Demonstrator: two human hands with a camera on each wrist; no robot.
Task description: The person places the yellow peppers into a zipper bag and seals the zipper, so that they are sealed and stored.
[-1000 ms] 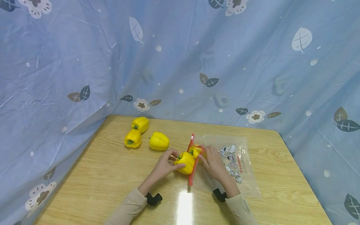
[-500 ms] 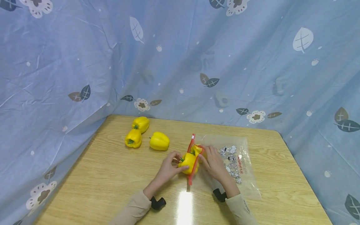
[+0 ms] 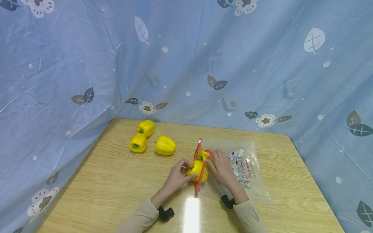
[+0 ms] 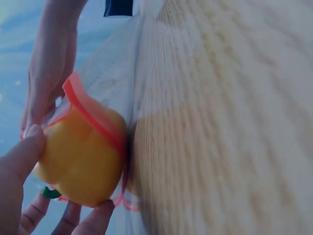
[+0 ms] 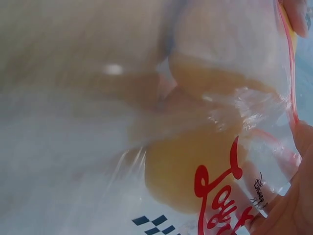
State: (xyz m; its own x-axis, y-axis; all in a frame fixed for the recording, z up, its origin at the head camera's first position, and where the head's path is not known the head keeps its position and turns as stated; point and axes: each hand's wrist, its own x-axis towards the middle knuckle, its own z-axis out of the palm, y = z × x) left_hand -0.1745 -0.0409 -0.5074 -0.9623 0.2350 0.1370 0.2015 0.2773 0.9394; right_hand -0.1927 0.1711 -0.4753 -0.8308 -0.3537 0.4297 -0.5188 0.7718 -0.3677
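Note:
My left hand (image 3: 176,176) grips a yellow bell pepper (image 3: 197,168), thumb on the near side and fingers round the stem side. This pepper is partly inside the mouth of a clear zip bag (image 3: 260,191) lying on the table; in the left wrist view the red zip strip (image 4: 95,117) crosses over it. My right hand (image 3: 222,170) holds the bag's mouth, with the thumb at the red edge and fingers over the film. A second yellow bell pepper (image 3: 203,154) sits just inside the mouth, partly hidden by that hand; its body shows through the film (image 5: 181,166) in the right wrist view.
Three more yellow bell peppers lie at the back left: one pepper (image 3: 146,128) and another pepper (image 3: 138,143) close together, and a single pepper (image 3: 165,145) nearer the bag. The wooden table (image 3: 116,191) ends at a blue patterned curtain (image 3: 180,58) behind.
My left hand has moved right, bringing its bell pepper from in front of the red strip to partly inside the bag's mouth. The right hand stays almost in place at the mouth.

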